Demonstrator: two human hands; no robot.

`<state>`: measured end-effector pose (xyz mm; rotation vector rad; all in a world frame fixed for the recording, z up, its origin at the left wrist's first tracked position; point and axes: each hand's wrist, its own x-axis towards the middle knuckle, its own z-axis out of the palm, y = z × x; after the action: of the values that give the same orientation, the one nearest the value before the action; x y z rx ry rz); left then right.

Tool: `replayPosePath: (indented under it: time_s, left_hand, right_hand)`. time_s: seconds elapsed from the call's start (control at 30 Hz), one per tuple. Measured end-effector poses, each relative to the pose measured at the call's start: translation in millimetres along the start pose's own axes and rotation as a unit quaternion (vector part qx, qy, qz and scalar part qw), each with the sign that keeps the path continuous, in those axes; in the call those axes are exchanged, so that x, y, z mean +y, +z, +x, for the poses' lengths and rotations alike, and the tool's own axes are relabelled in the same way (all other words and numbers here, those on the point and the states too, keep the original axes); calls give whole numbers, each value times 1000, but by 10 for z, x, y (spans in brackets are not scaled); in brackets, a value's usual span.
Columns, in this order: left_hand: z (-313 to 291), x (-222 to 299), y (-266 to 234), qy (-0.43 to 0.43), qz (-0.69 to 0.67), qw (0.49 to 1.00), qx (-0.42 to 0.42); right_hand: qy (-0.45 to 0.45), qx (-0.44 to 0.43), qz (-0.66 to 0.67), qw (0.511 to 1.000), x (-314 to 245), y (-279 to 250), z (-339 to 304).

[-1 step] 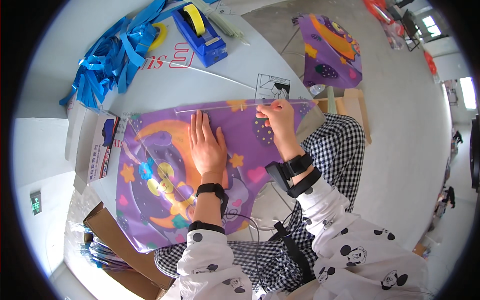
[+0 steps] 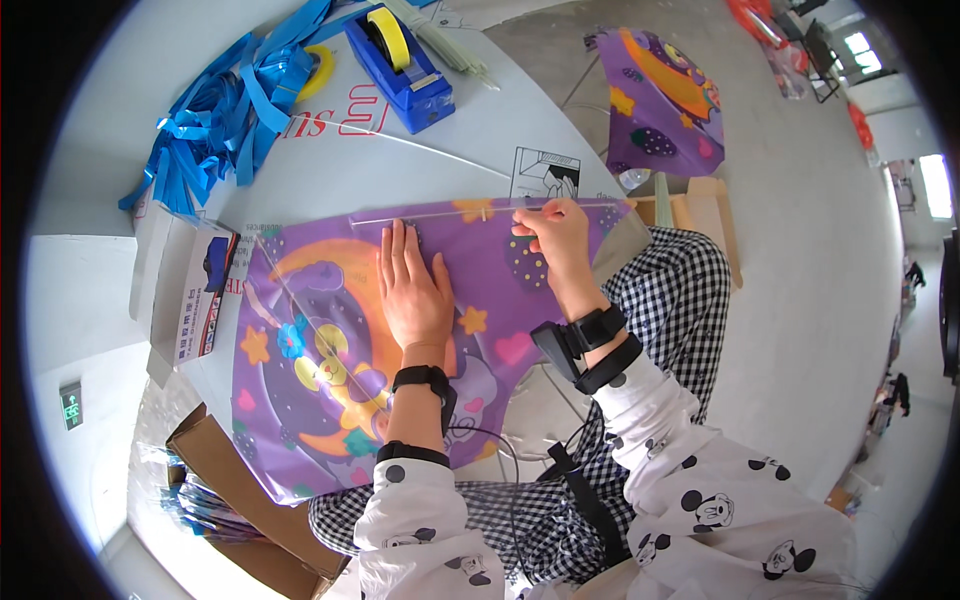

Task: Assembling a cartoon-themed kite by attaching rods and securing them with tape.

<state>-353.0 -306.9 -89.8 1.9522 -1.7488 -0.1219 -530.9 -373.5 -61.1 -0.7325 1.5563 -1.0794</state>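
Note:
A purple kite (image 2: 470,270) with a cartoon moon-and-bear print is spread over the near part of the white tabletop (image 2: 350,175) and hangs toward my lap. My left hand (image 2: 413,300) lies flat on it, fingers stretched out, the fingertips near its far edge. Along that edge runs a thin pale rod (image 2: 450,214). Toward the right end of the rod, my right hand (image 2: 562,240) is closed, thumb and forefinger pinched on it. Part of the rod is hidden behind these fingers. Another slender rod crosses the bear print on the left.
Beyond the kite stands a blue tape dispenser (image 2: 420,100) with yellow tape. Blue ribbons (image 2: 230,120) are heaped at the far left, beside a yellow tape roll (image 2: 319,75). Pale rods (image 2: 445,45) lie behind. A second purple kite (image 2: 655,110) is at far right; a cardboard box (image 2: 235,490) sits lower left.

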Motion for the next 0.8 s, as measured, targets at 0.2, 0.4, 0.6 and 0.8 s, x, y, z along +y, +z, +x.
replayPosePath:
  time_s: [0.2,0.4,0.6,0.8]
  left_hand:
    - [-12,-18,-7,4,12,1000,1]
    - [-4,12,2,1,9,1000,2]
    - [-12,4,-14,-1,9,1000,7]
    - [-20,-11,-1,1,7,1000,13]
  right_hand:
    - [28,-1,-7,1000,-45,9,-7]
    - [33,2,-24,999,-22,-9,48]
    - [29,19,-24,999,4,28,49]
    - [21,15,-37,999,26,40,56]
